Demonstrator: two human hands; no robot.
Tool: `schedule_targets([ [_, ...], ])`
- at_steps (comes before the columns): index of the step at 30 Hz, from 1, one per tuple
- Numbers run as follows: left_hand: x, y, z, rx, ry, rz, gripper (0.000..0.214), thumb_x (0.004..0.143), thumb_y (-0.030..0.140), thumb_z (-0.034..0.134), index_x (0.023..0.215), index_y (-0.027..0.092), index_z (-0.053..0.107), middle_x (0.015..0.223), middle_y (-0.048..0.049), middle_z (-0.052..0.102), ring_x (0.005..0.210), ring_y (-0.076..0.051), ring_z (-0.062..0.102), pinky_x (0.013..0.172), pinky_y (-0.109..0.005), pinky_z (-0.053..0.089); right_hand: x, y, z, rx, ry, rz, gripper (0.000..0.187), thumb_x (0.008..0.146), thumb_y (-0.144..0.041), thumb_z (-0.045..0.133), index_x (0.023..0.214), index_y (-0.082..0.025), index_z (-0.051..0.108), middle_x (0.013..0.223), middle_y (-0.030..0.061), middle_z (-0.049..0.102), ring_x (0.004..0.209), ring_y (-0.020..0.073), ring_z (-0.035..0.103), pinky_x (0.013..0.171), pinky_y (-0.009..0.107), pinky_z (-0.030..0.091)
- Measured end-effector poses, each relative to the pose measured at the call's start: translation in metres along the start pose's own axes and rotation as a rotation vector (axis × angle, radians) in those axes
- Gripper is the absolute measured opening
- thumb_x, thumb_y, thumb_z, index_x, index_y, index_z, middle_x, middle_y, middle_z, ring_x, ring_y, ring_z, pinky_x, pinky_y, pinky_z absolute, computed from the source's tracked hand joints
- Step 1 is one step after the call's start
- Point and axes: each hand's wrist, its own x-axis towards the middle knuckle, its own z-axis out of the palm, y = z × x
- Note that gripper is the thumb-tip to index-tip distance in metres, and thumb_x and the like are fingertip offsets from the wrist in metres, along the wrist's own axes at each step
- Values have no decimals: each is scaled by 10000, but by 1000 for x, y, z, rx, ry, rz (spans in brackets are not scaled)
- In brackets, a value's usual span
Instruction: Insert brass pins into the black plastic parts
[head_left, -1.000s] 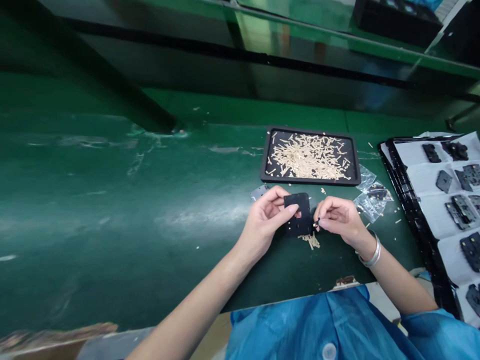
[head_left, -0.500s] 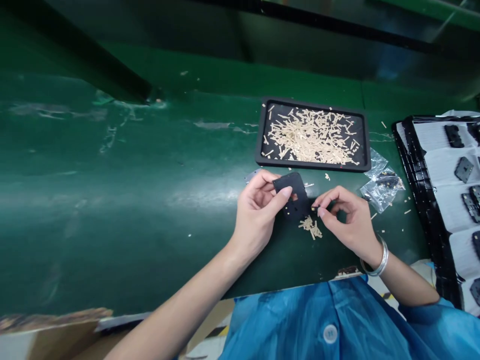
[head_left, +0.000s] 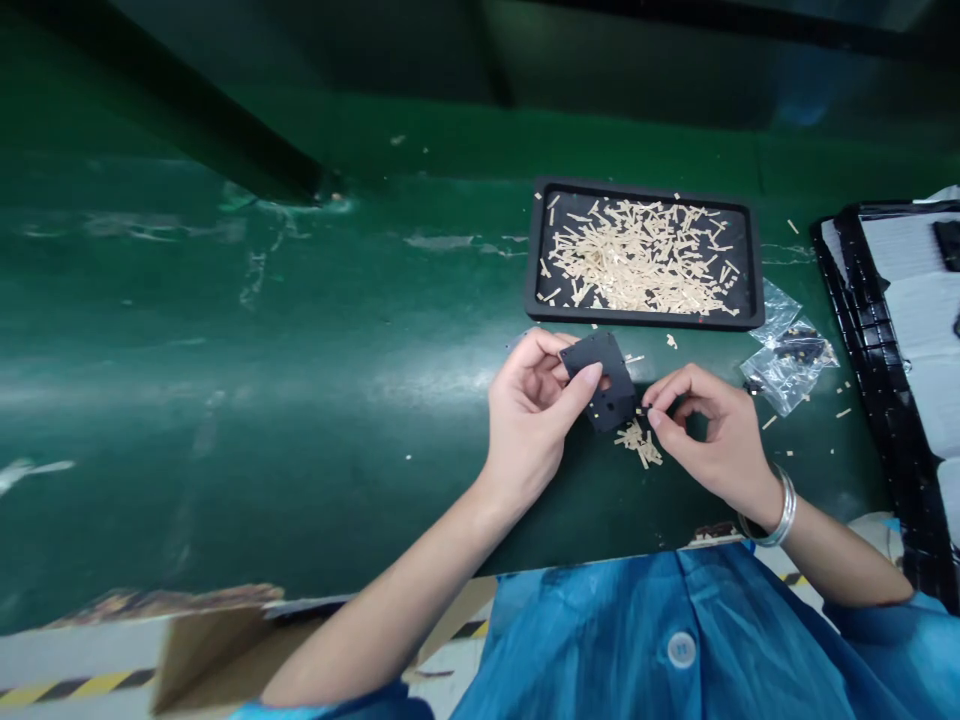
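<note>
My left hand [head_left: 531, 415] grips a flat black plastic plate [head_left: 611, 365] with small cut-outs, thumb on its face and fingers behind it. Close to the plate's right edge, my right hand [head_left: 709, 425] pinches a small dark piece [head_left: 645, 410], too small to name for certain. Below the plate, a little heap of pale strips [head_left: 640, 443] lies on the green table, between the two hands. The part of the plate under my left thumb is hidden.
A black tray [head_left: 534, 260] full of pale strips stands behind my hands. Clear plastic bags [head_left: 787, 375] with small dark parts lie to the right. Farther right is a black-rimmed tray [head_left: 862, 340] with white lining. A dark post [head_left: 247, 150] rises at the back left.
The whole view has shifted, so everything sits a little further right and higher. My right fingertips still pinch the small piece at the plate's edge; both grips look the same.
</note>
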Motion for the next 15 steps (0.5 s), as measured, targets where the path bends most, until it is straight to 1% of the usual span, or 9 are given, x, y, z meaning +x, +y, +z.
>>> schedule_targets([
  [4,0,0,-3,-7,-25,-25,228,722,237,776,726,191,553,743,39,596,617,-71,581,619,-185,514,0,1,0,5,-7,4,124,750,-111,578,684,-208,540,701,-18,636,616,100,564,496,220,408],
  [8,1,2,-3,-23,-5,-53,240,697,236,786,693,192,549,715,45,593,603,-74,584,604,-190,509,2,3,0,1,1,20,118,754,-120,577,686,-209,540,712,-14,636,638,106,569,502,223,410],
  [11,1,4,-2,-28,-3,-104,256,682,270,788,651,192,546,694,39,612,595,-92,598,544,-195,511,2,3,0,-1,22,29,119,755,-121,575,684,-209,540,712,-12,638,642,109,576,510,225,417],
  [15,1,4,-3,-15,-19,-176,295,690,356,782,647,195,538,631,26,626,563,-122,606,483,-218,513,2,2,-1,18,36,17,123,758,-127,583,680,-210,537,709,-15,641,632,104,576,515,223,425],
])
